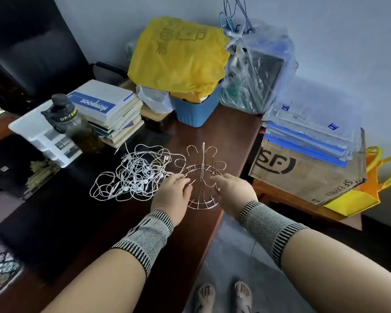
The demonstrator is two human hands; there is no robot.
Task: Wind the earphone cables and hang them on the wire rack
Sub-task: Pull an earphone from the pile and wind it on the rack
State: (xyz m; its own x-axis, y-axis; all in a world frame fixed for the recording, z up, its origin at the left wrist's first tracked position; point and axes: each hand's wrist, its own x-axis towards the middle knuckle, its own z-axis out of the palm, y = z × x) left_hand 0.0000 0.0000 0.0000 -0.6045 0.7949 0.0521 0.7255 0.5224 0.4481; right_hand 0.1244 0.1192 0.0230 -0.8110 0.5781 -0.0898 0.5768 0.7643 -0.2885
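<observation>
A tangled heap of white earphone cables (133, 175) lies on the dark wooden desk (113, 222), left of centre. Just to its right stands a thin rose-gold wire rack (202, 163) with a round base, a central post and several hooks curling up. My left hand (173, 195) reaches to the rack's left side, fingers loosely extended and touching its ring beside the cables. My right hand (231, 193) reaches to the rack's right side, fingertips at the wires. Both wrists wear grey knitted bands. Whether either hand grips the rack is unclear.
Behind stand a stack of notebooks (108, 111), a dark-lidded jar (64, 118), a white plastic organiser (41, 138), a blue bin (196, 109) under a yellow bag, and clear plastic bags. A cardboard box (303, 175) with folders sits at right. The desk edge runs close by the rack.
</observation>
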